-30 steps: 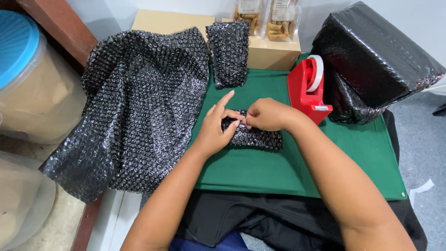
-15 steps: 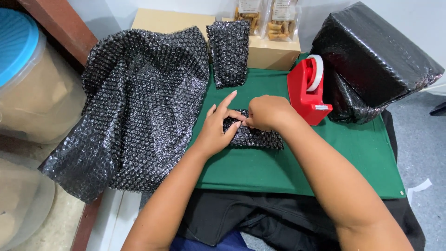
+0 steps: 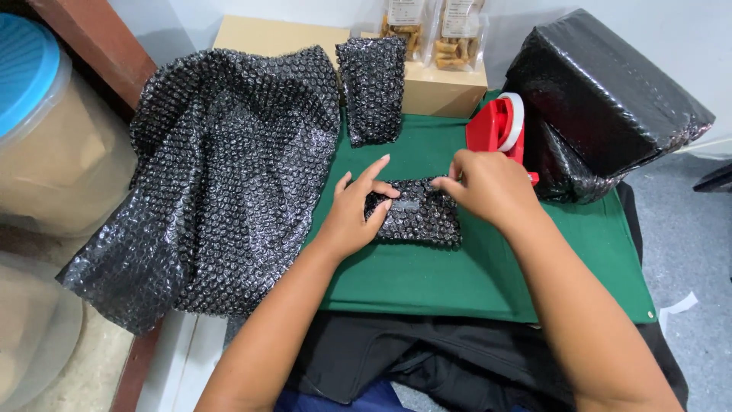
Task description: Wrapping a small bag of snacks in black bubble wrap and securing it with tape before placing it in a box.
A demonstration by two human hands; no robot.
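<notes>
Both hands' fingers pressed on small bubble-wrapped parcel (image 3: 415,215), apparently pinching its top edge, green mat (image 3: 473,275) open around.

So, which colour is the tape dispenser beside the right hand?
Red, with a white tape roll: the tape dispenser shows clearly in the head view.

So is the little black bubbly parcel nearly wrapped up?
Done: the small parcel is covered in black bubble wrap, like the wrapped bundle behind. In hand: left hand and right hand press its top seam. Left: whether tape holds it cannot be seen; the red tape dispenser waits nearby.
</notes>
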